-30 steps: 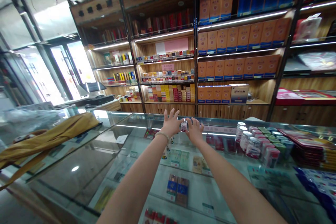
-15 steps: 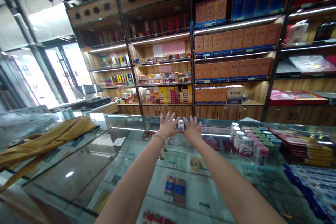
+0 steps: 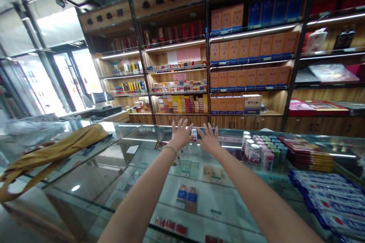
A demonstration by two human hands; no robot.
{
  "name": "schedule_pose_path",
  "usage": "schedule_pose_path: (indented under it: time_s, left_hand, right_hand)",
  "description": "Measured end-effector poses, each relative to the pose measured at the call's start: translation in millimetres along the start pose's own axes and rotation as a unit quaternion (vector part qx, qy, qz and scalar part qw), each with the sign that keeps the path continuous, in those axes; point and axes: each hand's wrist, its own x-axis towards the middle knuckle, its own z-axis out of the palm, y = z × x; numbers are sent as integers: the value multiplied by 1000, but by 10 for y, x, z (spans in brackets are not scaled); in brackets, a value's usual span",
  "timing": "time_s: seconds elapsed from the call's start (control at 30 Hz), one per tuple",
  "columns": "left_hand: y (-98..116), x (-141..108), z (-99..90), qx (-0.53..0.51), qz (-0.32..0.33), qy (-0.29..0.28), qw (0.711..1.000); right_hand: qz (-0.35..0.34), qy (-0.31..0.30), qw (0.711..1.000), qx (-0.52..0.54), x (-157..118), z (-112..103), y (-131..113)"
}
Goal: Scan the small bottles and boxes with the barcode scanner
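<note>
Both arms stretch out over the glass counter [image 3: 159, 186]. My left hand [image 3: 180, 135], a bracelet at its wrist, has its fingers spread and holds nothing. My right hand [image 3: 209, 139] is likewise open with fingers apart. Between the two hands a small white-capped jar [image 3: 194, 134] stands upright on the glass toward the far edge. The left fingertips are close beside it; whether they touch it I cannot tell. More small bottles, partly hidden by my left hand and forearm, show behind the wrist.
Right of my hands stand white-lidded jars [image 3: 253, 153] and rows of coloured tubs [image 3: 268, 159]. Beyond them lie red and yellow packets [image 3: 310, 153] and blue-white packs [image 3: 327, 197]. A mustard-coloured apron or bag [image 3: 65, 142] lies at left. Stocked shelves [image 3: 179, 93] line the back wall.
The view has shifted slightly, so the goods at right appear further left. My right hand sits a little further from the jar; both hands stay open.
</note>
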Motion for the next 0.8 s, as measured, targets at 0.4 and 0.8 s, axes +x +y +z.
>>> schedule_pose_path:
  time_s: [0.4,0.8]
  left_hand:
    - [435,-196,-284,-30,-12,72,997]
    - [1151,-169,-386,-133,-26,91,987]
  right_hand:
    - [-28,4,999,-19,-430,-641,358]
    - [45,37,998,-38,-851,-969,1037]
